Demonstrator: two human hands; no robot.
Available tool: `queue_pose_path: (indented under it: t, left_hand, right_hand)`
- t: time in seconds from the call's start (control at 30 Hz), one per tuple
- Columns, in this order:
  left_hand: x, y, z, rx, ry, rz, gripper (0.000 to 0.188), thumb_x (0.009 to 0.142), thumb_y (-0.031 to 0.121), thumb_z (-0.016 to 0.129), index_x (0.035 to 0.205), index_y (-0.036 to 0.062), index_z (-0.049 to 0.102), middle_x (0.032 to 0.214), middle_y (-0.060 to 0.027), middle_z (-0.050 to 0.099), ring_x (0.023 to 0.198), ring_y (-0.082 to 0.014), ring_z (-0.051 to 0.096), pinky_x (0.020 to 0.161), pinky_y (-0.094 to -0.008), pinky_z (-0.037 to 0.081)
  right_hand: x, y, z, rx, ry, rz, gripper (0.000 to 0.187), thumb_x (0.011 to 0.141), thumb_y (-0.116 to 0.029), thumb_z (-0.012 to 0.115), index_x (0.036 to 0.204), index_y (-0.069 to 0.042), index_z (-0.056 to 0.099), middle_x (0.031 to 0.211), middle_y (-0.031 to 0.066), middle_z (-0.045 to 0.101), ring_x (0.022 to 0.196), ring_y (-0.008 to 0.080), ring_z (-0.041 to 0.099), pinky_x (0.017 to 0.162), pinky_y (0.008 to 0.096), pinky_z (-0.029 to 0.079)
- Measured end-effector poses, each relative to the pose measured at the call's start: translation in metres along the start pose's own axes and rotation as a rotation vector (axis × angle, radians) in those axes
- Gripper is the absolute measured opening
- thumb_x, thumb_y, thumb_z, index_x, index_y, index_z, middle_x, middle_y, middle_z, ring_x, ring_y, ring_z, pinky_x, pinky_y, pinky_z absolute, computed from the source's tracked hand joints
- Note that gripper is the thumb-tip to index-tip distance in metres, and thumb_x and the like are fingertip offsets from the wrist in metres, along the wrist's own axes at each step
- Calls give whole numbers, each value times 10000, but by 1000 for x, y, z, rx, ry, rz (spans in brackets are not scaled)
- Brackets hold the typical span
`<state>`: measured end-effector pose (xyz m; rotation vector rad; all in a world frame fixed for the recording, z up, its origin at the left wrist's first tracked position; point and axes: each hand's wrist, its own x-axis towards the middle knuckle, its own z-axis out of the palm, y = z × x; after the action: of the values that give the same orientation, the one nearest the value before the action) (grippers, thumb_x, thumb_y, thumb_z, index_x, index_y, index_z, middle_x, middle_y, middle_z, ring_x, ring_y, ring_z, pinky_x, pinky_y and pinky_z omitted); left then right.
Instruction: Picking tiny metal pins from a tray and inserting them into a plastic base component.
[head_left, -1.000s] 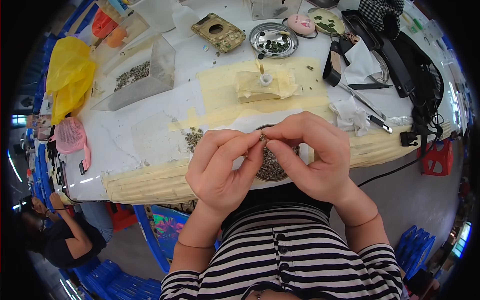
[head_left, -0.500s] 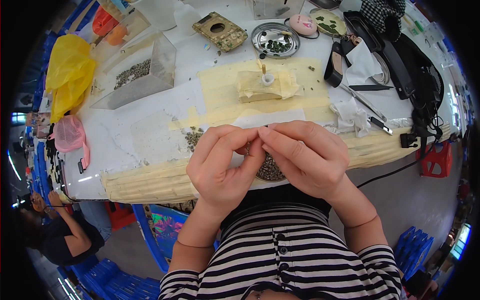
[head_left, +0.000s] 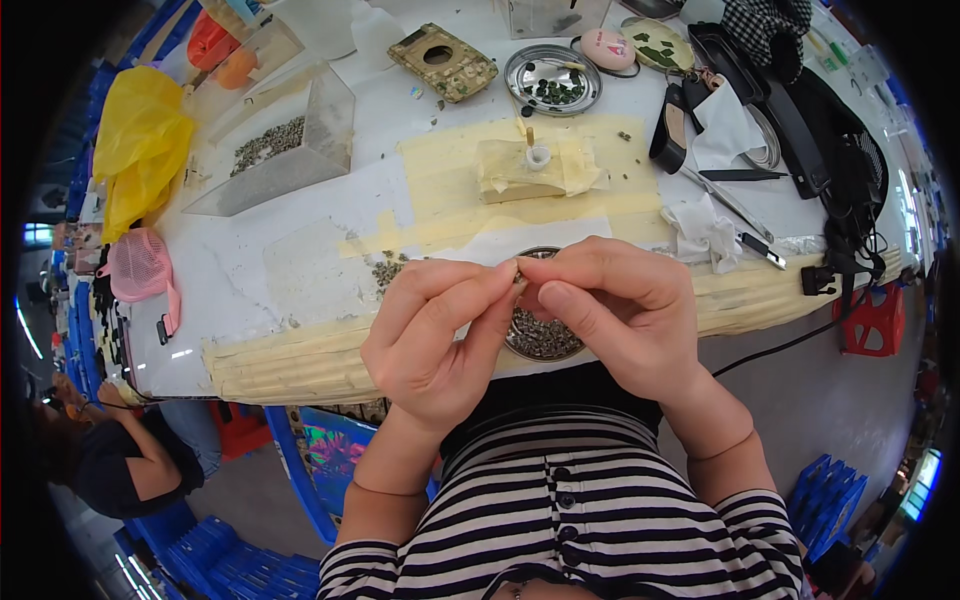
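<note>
Just above the table's front edge, my left hand (head_left: 428, 335) and my right hand (head_left: 640, 320) meet at their fingertips. My left thumb and index finger are closed in a pinch on a tiny piece too small to name. The right index fingertip presses at the same spot, its thumb curled a little below. Under the hands is a round dish (head_left: 545, 340) filled with many small grey-brown parts, partly covered by my fingers. More loose small parts (head_left: 387, 268) lie on the table beside my left hand.
Ahead stands a taped block (head_left: 540, 185) with a small white cup. Behind it are a camouflage-patterned case (head_left: 443, 62) and a metal plate (head_left: 530, 62) of dark green pieces. A clear bin (head_left: 325, 140) stands left; tweezers (head_left: 735, 212) and a cutter (head_left: 762, 250) lie right. Another person sits far left.
My right thumb has drawn back from the pinch, and the hands have parted slightly. More of the dish shows between them. The person at far left has shifted a little.
</note>
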<state>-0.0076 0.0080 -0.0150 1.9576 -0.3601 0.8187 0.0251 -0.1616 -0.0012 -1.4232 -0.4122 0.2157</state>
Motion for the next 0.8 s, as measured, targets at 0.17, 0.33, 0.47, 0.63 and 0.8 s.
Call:
queue_pose_path:
  t: [0.17,0.33,0.47,0.63,0.8]
  left_hand:
    - [0,2,-1,-41,-1,-33,248,747,-130,747,967,-21,715,875,-94,652,780,-163,605,670,-240,474]
    - [0,2,-1,-61,16,-79,232,758,-129,739,967,-30,713,890,-101,651,781,-159,602,666,-237,474]
    - [0,1,-2,-71,0,-69,219,764,-126,734,961,-32,713,885,-99,651,779,-162,601,666,-240,476]
    - [0,0,-2,-54,4,-51,248,730,-95,767,959,-9,727,862,-92,666,760,-190,627,659,-269,502]
    - [0,0,-2,-49,4,-45,266,714,-82,781,962,2,733,856,-89,674,753,-203,638,657,-286,513]
  right_hand:
    - [0,-5,3,126,47,67,187,876,-5,680,1056,5,726,871,74,692,751,95,642,652,223,503]
    - [3,-5,0,-289,9,-214,190,843,14,699,1031,6,730,858,100,702,715,117,650,636,233,509]
    - [2,-7,1,-290,2,-194,195,838,31,688,1030,24,726,874,114,706,746,153,634,659,249,477]
    - [2,-10,0,-285,-16,-155,188,838,31,688,1022,25,728,867,114,705,746,154,635,660,251,477]
    - [0,-4,1,-168,-1,-99,168,866,6,680,1027,22,725,863,100,698,711,114,640,629,226,500]
